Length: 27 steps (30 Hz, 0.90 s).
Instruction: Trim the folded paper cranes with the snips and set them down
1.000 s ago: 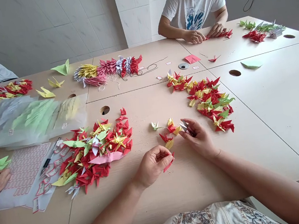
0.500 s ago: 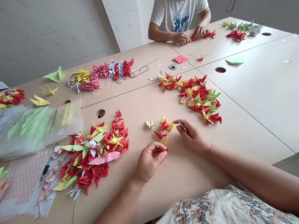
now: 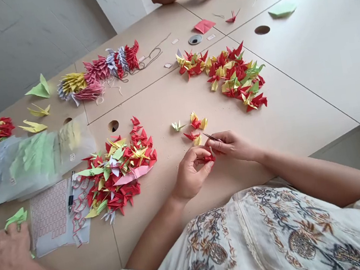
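Observation:
In my left hand (image 3: 192,173) a folded red paper crane (image 3: 208,158) is pinched between thumb and fingers. My right hand (image 3: 235,146) is closed around a small, thin, pointed metal tool (image 3: 212,137), its tip toward the left; its exact kind is hard to make out. The two hands are close together, the right fingers beside the red crane. Just beyond them lie several loose cranes: a pale green one (image 3: 177,127), a red one (image 3: 192,136) and red-and-yellow ones (image 3: 195,122).
To the left is a heap of coloured cranes (image 3: 121,170), farther right another cluster (image 3: 235,76). Plastic bags of folded paper (image 3: 33,162), a label sheet (image 3: 48,211) and a pen (image 3: 71,197) lie left. Co-workers' hands (image 3: 10,248) show at left and at the far edge.
My view has tilted downward. My right hand has come in beside my left, bringing the metal tool near the red crane. The co-worker's hand at left has moved farther into view.

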Available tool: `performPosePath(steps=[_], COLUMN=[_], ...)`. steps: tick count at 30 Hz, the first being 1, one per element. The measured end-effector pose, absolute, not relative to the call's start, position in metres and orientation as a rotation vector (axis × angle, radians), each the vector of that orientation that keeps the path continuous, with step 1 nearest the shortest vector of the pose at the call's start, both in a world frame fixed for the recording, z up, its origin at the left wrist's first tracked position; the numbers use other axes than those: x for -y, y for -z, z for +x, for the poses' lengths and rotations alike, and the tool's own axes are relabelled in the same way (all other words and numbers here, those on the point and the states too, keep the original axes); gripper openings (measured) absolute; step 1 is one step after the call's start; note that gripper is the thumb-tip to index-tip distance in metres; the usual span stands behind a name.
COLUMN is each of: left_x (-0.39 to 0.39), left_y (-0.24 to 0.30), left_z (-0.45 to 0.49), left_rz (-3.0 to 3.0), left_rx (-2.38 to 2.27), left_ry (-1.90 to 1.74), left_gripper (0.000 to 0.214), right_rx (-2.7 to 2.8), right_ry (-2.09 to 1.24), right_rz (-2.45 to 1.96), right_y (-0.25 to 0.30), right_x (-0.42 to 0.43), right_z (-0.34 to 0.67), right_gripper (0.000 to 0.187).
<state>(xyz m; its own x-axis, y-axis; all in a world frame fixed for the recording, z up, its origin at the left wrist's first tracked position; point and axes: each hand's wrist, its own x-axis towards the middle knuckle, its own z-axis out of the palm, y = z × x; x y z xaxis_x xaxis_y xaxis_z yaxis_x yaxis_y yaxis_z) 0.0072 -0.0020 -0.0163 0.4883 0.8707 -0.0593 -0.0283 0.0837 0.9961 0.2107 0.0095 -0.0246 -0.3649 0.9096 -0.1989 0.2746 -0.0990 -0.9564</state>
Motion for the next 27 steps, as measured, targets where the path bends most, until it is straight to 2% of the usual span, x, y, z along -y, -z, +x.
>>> performPosePath(steps=[8, 15, 19, 27], left_x=[0.003, 0.007, 0.013, 0.017], left_y=[0.007, -0.031, -0.048, -0.061], left_z=[0.007, 0.001, -0.007, -0.01], left_rz=[1.21, 1.189, 1.134, 1.023], left_rx=[-0.873, -0.946, -0.893, -0.835], left_ry=[-0.781, -0.725, -0.753, -0.792], left_gripper=[0.044, 0.023, 0.022, 0.025], right_rx=[1.596, 1.372, 1.335, 1.293], right_ry=[-1.713, -1.739, -1.859, -1.954], right_rz=[-1.127, -0.978, -0.895, -0.771], right_y=[0.013, -0.023, -0.04, -0.051], right_x=[-0.01, -0.009, -0.003, 0.006], right_z=[0.213, 0.218, 0.218, 0.22], right_gripper=[0.026, 0.04, 0.043, 0.035])
